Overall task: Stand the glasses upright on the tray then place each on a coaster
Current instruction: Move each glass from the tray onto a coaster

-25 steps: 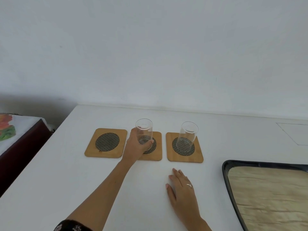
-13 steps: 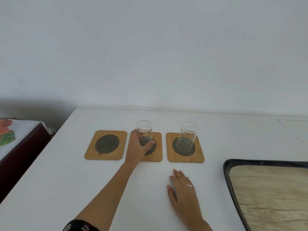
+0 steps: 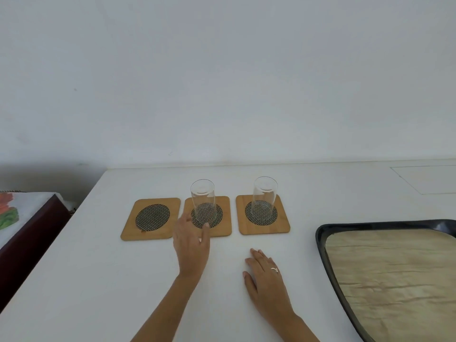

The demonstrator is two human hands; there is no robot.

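Home setting, plain white table [image 3: 74,280] against bare wall [image 3: 222,82], floral-cloth-covered wooden furniture [image 3: 27,233] alongside

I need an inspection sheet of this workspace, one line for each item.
Surface: white table, bare between things.
Job's things: three square wooden coasters with dark mesh centres; left coaster vacant; middle clear glass and right clear glass upright on theirs; black-rimmed tray with beige liner, no glasses in the visible part.
Clutter: nothing seen.
Grippers: left hand open, fingertip near the middle glass; right hand flat on the table, wearing a ring.
Cables: nothing seen.
Surroundings: plain white wall; dark wooden furniture with floral cloth at left.
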